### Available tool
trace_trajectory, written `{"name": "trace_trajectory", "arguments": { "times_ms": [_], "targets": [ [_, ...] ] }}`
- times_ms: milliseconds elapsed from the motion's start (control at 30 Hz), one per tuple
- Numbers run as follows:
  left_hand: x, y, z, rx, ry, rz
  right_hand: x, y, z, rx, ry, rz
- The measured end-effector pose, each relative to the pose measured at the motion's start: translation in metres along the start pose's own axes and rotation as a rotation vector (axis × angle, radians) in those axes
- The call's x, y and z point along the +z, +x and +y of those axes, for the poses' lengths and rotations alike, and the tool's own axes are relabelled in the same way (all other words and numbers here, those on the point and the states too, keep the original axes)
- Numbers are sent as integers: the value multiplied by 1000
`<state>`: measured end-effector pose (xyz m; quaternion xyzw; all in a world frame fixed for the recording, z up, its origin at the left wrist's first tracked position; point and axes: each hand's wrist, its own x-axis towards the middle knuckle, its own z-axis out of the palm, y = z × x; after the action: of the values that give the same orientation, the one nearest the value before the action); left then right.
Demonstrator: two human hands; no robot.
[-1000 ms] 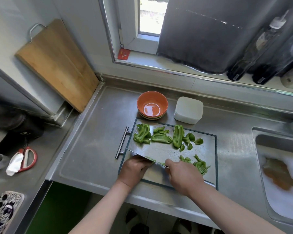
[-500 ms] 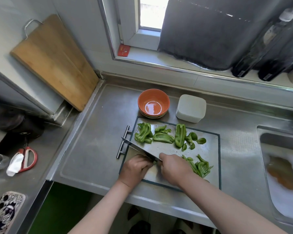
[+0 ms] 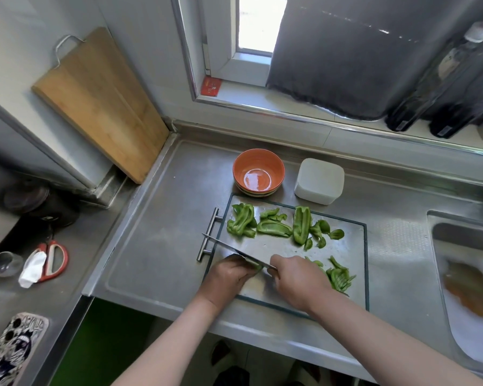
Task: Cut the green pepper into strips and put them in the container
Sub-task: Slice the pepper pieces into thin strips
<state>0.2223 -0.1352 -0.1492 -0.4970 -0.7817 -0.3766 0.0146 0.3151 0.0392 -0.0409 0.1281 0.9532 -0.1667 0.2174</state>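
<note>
A steel cutting board (image 3: 346,246) lies on the counter. Large green pepper pieces (image 3: 271,227) lie along its far side, and a heap of cut strips (image 3: 340,277) sits at its near right. My right hand (image 3: 299,282) grips the handle of a cleaver (image 3: 234,250), whose blade points left and away. My left hand (image 3: 229,277) is curled over a pepper piece right by the blade; only a sliver of green shows under the fingers. An orange bowl (image 3: 258,175) and a white square container (image 3: 319,181) stand just beyond the board.
A wooden board (image 3: 101,104) leans on the wall at the left. Red scissors (image 3: 52,260), a glass cup (image 3: 3,264) and a phone (image 3: 11,349) lie on the lower left counter. A sink (image 3: 469,274) with foamy water is at the right. Dark bottles (image 3: 441,82) stand on the sill.
The cleaver's blade has swung from lying across the board to pointing left and away. My right hand moved left toward my left hand, which stays on the pepper piece.
</note>
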Motion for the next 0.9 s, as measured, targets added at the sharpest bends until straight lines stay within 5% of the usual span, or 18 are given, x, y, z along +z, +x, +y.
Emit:
{"name": "trace_trajectory", "arguments": {
  "times_ms": [900],
  "targets": [
    [4, -3, 1, -4, 14, 56, 16, -11, 8, 64, 59, -42]
  ]
}}
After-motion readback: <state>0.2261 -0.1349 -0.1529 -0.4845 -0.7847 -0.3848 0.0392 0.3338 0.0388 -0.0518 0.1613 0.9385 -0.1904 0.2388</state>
